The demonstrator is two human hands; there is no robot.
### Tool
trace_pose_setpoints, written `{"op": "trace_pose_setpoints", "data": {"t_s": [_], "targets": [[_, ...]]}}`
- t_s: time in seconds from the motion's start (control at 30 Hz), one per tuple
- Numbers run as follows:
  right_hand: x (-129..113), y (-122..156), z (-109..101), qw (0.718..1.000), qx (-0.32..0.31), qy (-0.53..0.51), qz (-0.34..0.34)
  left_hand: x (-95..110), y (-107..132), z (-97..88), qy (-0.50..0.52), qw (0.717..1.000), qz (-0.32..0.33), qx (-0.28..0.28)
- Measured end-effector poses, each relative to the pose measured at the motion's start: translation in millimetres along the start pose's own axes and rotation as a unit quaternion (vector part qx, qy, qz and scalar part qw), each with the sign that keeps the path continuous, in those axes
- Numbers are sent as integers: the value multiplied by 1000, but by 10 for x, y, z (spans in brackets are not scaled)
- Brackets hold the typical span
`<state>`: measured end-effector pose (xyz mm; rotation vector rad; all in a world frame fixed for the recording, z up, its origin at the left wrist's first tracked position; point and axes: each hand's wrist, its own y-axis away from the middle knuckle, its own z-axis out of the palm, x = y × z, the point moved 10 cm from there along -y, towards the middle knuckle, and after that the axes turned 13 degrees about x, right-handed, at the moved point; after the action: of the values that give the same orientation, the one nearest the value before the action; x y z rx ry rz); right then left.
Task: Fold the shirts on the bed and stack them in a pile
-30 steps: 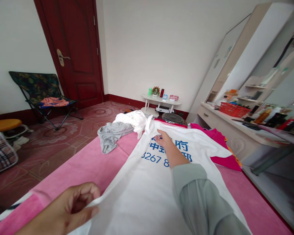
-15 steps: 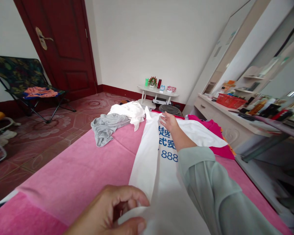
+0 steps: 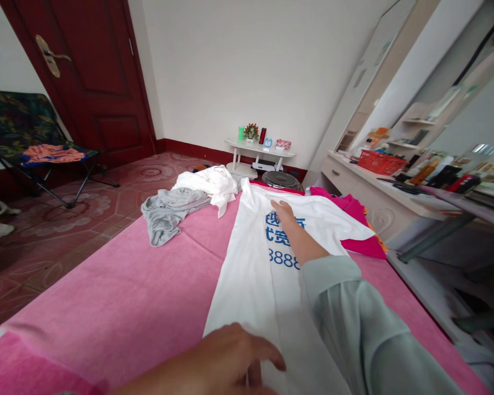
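Observation:
A white T-shirt [image 3: 247, 291] with blue printed characters and numbers lies spread on the pink bed cover [image 3: 148, 285]. Its left side is folded inward, and the fold's edge runs down beside the print. My right hand [image 3: 285, 215] rests on the upper part of the shirt by that edge, fingers laid out on the cloth. Low in the view, my left hand [image 3: 234, 356] hovers over or touches the lower end of the fold, its fingers bent and apart. Part of its thumb side is cut off by the frame.
Crumpled grey [image 3: 168, 214] and white [image 3: 209, 184] garments lie at the bed's far left corner. Bright pink clothing [image 3: 349, 206] sticks out beyond the shirt. A dresser [image 3: 354, 186] with a red basket [image 3: 381, 162] stands right; a folding chair [image 3: 53, 153] stands left.
The raised left side of the shirt has come over to the right and now lies flat. My left hand moved right and loosened from the hem; my right hand's pinch has flattened out.

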<state>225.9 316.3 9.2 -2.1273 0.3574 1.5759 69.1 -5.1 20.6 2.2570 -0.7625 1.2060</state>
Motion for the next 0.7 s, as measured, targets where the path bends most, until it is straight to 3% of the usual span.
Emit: {"op": "trace_pose_setpoints", "data": {"t_s": [0.1, 0.17, 0.27, 0.33, 0.4, 0.5, 0.6, 0.7], "targets": [[-161, 280, -32, 995, -19, 58, -85, 51, -171, -453, -68, 983, 17, 167], [-269, 579, 48, 978, -73, 101, -166, 68, -363, -722, -172, 945, 54, 272], [-298, 1009, 205, 927, -166, 189, -277, -117, -759, -937, -298, 886, 60, 349], [-253, 1075, 218, 908, -183, 227, -301, -367, -1002, -1032, -348, 860, 22, 373], [-226, 918, 153, 913, -158, 240, -289, -609, -1172, -1074, -371, 849, -12, 377], [-227, 445, 33, 927, -87, 261, -255, -823, -1287, -1059, -384, 848, -27, 364], [-183, -75, -19, 940, -20, 277, -200, -876, -1290, -1043, -387, 847, -25, 363], [-73, -447, 72, 949, 7, 281, -144, -861, -1274, -1048, -383, 845, -19, 373]]}}
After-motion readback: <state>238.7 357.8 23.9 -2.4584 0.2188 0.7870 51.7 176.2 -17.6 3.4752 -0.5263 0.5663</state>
